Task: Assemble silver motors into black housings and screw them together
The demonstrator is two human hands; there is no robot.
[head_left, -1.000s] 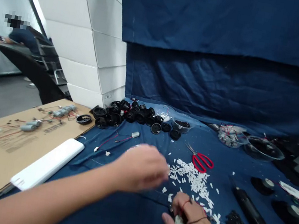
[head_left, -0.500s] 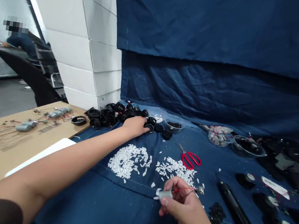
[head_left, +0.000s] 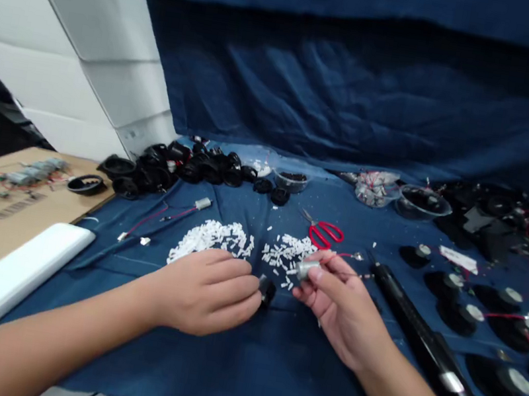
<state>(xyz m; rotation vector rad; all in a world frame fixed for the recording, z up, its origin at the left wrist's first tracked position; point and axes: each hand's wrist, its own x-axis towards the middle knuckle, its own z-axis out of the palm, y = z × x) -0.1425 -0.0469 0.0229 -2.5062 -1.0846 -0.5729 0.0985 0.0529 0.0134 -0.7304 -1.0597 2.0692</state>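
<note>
Small silver motor (head_left: 308, 269) is pinched between the thumb and fingertips of the right hand (head_left: 342, 307), held just above the blue cloth (head_left: 267, 372), with its thin red wire (head_left: 343, 255) trailing rightward. A black round housing (head_left: 267, 291) is gripped at the fingertips of the left hand (head_left: 202, 292), close beside the motor. White plastic pieces (head_left: 286, 252) are heaped just behind both hands. A slip of the motor could scatter those pieces, and a snagged wire could be pulled loose.

Scissors (head_left: 323, 234) lie behind the right heap of plastic pieces (head_left: 286, 252).
</note>
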